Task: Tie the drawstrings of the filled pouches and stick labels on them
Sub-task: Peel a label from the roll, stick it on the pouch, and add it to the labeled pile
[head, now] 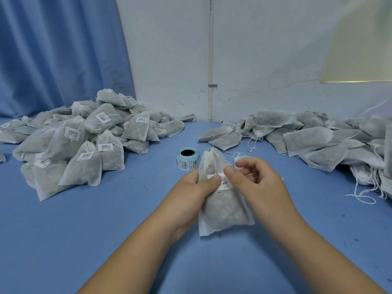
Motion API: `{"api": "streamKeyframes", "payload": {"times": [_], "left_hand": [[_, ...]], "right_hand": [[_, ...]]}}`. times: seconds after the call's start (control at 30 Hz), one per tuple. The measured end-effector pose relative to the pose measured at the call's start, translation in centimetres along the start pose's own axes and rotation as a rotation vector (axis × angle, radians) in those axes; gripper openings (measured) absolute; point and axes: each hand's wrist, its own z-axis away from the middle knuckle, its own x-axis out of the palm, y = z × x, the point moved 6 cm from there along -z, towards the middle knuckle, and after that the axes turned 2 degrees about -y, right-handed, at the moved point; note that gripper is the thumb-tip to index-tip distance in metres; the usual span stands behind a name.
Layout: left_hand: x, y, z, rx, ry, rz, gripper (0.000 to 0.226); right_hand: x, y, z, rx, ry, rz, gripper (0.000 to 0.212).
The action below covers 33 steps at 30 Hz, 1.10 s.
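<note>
**One pouch in two hands, two heaps either side**

We count one pouch (221,206), one label (222,184) on it, one label roll (187,159) and two heaps. The pouch stands over the middle of the worktop (84,240), towards its near edge. Our left hand (191,194) grips its left side, thumb on the label. Our right hand (256,181) sits at the label's right end, fingers curled; whether it pinches anything, we cannot tell. The labelled pouches (74,141) are heaped at the far left, the unlabelled pouches (318,139) at the far right.

The head-worn camera is looking forward and down, close over the left hand (194,188) and right hand (259,183), facing the far wall (265,60).
</note>
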Motion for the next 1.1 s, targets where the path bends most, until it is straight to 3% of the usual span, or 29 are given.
{"api": "streamKeyframes", "payload": {"times": [0.1,0.3,0.4,0.47,0.6,0.63,0.83,1.1], "left_hand": [[0.4,0.0,0.2,0.020,-0.048,-0.037,0.018],[0.6,-0.2,0.0,0.038,-0.137,-0.028,0.024],[0.4,-0.5,-0.2,0.039,-0.166,-0.059,0.039],[0.1,-0.5,-0.2,0.037,-0.142,-0.079,0.039],[-0.7,-0.3,-0.2,0.050,-0.029,-0.073,0.008],[-1.0,-0.2,-0.2,0.051,0.008,-0.060,0.011],[-1.7,-0.4,-0.2,0.034,0.187,-0.019,0.022],[-2.0,0.3,-0.3,0.078,0.221,-0.026,0.026]], "right_hand": [[1.1,1.5,0.2,0.200,-0.228,-0.198,0.058],[0.3,2.5,-0.1,0.325,-0.221,-0.417,0.033],[0.5,2.7,0.1,0.302,-0.185,-0.344,0.023],[0.4,2.6,0.2,0.246,-0.112,-0.195,0.027],[1.1,2.2,0.6,0.194,-0.097,-0.047,0.042],[1.5,2.3,0.7,0.196,-0.141,-0.035,0.043],[3.1,2.5,1.3,0.231,-0.322,-0.054,0.017],[3.8,2.1,1.4,0.265,-0.285,-0.187,0.030]]}}
